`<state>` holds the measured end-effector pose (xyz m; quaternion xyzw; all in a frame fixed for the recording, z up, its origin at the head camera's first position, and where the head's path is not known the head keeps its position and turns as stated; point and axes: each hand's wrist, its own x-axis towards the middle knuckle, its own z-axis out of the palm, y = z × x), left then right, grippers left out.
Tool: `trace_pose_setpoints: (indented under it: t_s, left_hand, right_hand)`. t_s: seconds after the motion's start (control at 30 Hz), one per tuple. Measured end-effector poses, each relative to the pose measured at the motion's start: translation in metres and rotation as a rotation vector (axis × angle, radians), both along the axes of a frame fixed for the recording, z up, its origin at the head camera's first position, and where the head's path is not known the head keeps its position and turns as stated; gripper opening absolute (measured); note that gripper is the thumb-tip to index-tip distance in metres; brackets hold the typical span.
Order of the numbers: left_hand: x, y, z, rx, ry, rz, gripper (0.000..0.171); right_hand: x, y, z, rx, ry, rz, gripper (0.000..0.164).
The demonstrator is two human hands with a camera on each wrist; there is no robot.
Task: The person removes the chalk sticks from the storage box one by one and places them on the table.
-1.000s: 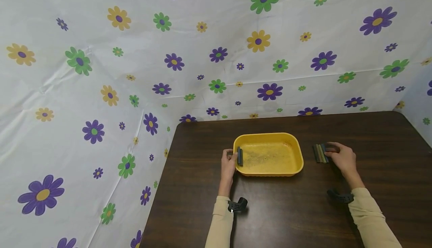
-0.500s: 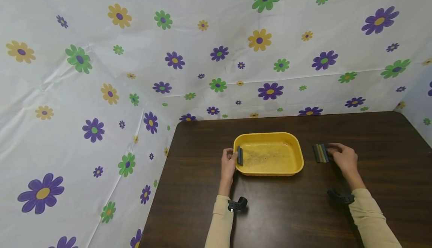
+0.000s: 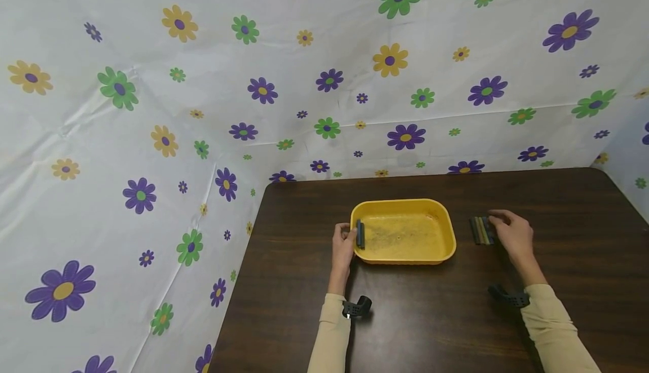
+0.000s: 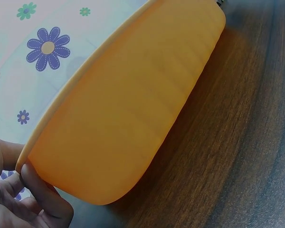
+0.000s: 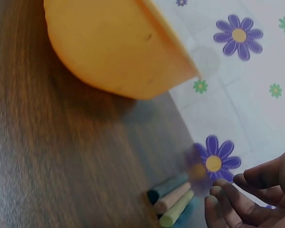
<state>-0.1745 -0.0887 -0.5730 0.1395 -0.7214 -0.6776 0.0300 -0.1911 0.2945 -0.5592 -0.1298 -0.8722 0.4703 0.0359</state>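
Observation:
A yellow plastic basin (image 3: 405,261) stands on the table, and my left hand (image 3: 342,244) grips the rim at its left end. Seen from the left wrist, the fingers (image 4: 42,192) curl around the rim at a corner. Two dark blue-grey chalk sticks (image 3: 360,235) lie side by side inside, near that end. To the right of the basin, several chalk sticks (image 3: 479,231) form a close row. My right hand (image 3: 514,235) hovers at the row's right end, fingers loosely bent. Closest in the right wrist view is a yellow-green chalk stick (image 5: 176,209); nothing shows between the fingers.
The dark brown wooden table (image 3: 416,316) ends at the back against a white flowered sheet (image 3: 304,80), which also covers the left side. Black camera mounts are strapped to both wrists, including the right mount (image 3: 509,296).
My right hand drew back slightly to the right from the chalk row, then came left again over its right end. The left hand and basin have stayed put.

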Motion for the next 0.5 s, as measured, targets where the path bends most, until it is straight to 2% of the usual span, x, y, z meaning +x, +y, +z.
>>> trace_pose_setpoints:
  t_s: [0.5]
  left_hand:
    - [0.001,0.001,0.003,-0.008,-0.005,-0.001,0.026]
  right_hand:
    - [0.003,-0.020,0.024,-0.010,0.020,0.063,0.047]
